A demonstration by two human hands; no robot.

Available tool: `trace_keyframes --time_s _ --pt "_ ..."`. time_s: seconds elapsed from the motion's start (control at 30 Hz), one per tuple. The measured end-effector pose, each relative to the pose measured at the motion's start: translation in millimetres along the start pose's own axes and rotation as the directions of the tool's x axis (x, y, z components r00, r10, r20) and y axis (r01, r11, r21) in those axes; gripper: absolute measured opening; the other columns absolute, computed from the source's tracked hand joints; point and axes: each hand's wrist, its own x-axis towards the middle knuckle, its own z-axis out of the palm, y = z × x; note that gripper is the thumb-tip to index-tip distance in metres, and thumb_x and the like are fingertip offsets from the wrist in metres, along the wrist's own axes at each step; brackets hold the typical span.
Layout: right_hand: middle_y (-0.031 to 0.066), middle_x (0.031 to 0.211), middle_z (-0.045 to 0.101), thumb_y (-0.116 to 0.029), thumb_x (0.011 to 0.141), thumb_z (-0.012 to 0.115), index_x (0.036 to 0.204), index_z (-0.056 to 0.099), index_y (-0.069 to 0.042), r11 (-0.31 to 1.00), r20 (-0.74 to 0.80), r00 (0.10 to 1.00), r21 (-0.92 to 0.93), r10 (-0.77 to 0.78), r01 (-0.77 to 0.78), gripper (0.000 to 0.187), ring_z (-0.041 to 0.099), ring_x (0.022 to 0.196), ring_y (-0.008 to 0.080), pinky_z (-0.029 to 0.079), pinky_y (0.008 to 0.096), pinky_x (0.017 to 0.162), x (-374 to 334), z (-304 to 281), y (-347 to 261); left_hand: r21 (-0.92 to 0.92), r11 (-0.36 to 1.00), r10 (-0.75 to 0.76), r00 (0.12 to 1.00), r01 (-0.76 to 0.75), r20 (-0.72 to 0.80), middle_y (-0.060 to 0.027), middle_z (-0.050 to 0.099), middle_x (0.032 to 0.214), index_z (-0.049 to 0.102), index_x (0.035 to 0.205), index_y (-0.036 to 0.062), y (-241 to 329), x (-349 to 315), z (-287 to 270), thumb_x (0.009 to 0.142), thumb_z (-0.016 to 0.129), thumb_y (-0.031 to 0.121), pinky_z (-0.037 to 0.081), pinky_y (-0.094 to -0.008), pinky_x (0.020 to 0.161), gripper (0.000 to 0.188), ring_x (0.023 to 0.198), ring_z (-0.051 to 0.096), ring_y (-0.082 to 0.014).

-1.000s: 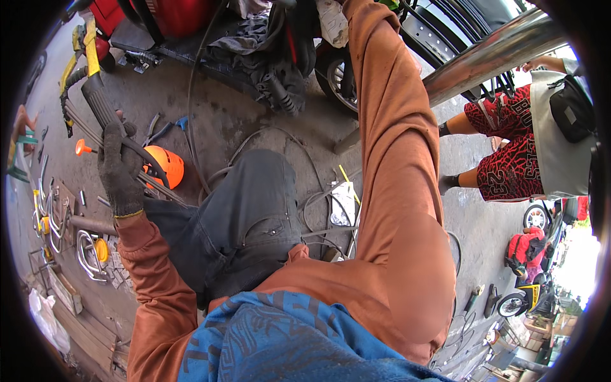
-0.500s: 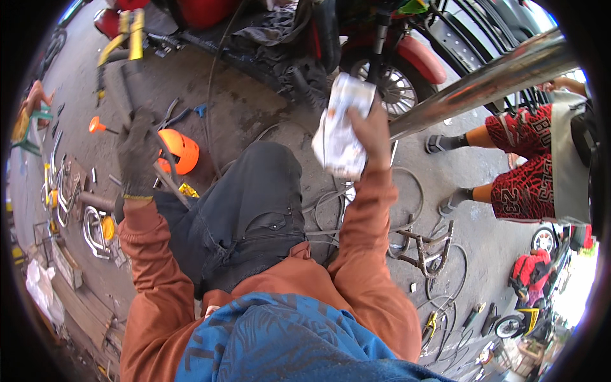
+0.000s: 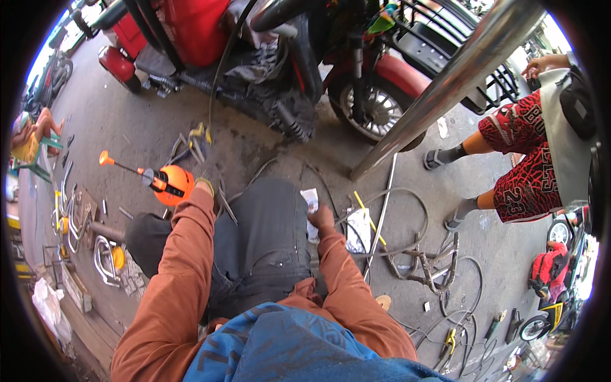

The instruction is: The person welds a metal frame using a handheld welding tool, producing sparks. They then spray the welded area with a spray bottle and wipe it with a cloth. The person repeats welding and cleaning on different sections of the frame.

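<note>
My right hand [image 3: 323, 218], bare, is closed around a white printed packet [image 3: 310, 201] low beside my right knee. My gloved left hand [image 3: 205, 183] reaches past my left knee; its cuff shows, but most of its fingers are hidden against the dark tools. Just beyond it is a yellow-gripped tool [image 3: 202, 133], and whether the hand touches it is unclear. Next to my left wrist stands an orange rounded object [image 3: 173, 184] with a black band. A thin rod with an orange knob [image 3: 105, 158] points away from it. A white sheet [image 3: 358, 230] lies right of the packet.
A red motor tricycle [image 3: 191, 32] stands ahead, and a thick metal pole [image 3: 445, 95] slants across the right. A person in red patterned shorts [image 3: 519, 172] is beyond it. Cables [image 3: 471, 274] and a rusty metal frame [image 3: 423, 270] lie right; bent tubes [image 3: 105, 261] lie left.
My right hand has come down with the packet toward my knee. My left hand has lowered and moved right; the yellow-gripped tool is now lower, near the floor. The view has shifted.
</note>
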Motion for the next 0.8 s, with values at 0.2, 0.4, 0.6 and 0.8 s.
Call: trace_keyframes --time_s 0.2,0.4,0.6,0.8 --pt "0.029 0.114 0.07 -0.025 0.079 0.068 0.12 0.066 0.0 0.986 0.025 0.997 0.148 0.075 -0.078 0.048 0.066 0.111 0.0444 0.053 0.0492 0.095 -11.4 -7.7 -3.2 0.518 0.843 0.133 0.989 -0.145 0.06 -0.0103 0.07 0.083 0.069 0.101 0.0009 -71.3 103.7 -0.7 0.096 0.063 0.03 0.047 -0.0395 0.06 0.03 0.068 0.063 -0.0232" --pt "0.0312 0.104 0.07 -0.034 0.084 0.07 0.114 0.064 -0.001 0.935 -0.251 0.965 0.353 0.071 0.023 0.045 0.067 0.099 0.0488 0.054 0.0534 0.087 4.4 -17.2 4.0 0.686 0.294 0.435 0.732 -0.665 0.524 -0.015 0.072 0.09 0.069 0.105 0.0001 -96.1 171.0 7.3 0.098 0.058 0.028 0.05 -0.0427 0.065 0.031 0.075 0.067 -0.0273" --pt "0.0323 0.112 0.068 -0.047 0.089 0.067 0.121 0.064 -0.002 0.935 -0.244 0.956 0.347 0.161 -0.069 0.055 0.065 0.106 0.0491 0.052 0.0535 0.092 -5.6 -32.0 6.0 0.385 0.424 0.602 0.573 -0.82 0.556 -0.0159 0.072 0.093 0.068 0.107 0.0003 -85.0 101.6 115.7 0.099 0.058 0.031 0.052 -0.0423 0.068 0.033 0.078 0.067 -0.0288" --pt "0.0297 0.119 0.067 -0.023 0.089 0.058 0.124 0.064 -0.002 0.967 -0.112 0.976 0.195 0.186 -0.161 0.042 0.064 0.112 0.0463 0.051 0.0504 0.099 -26.4 -30.1 13.5 0.405 0.612 0.582 0.734 -0.679 0.351 -0.0168 0.072 0.095 0.068 0.109 0.0004 -5.6 -4.5 124.7 0.1 0.057 0.033 0.053 -0.042 0.071 0.036 0.08 0.068 -0.0302"
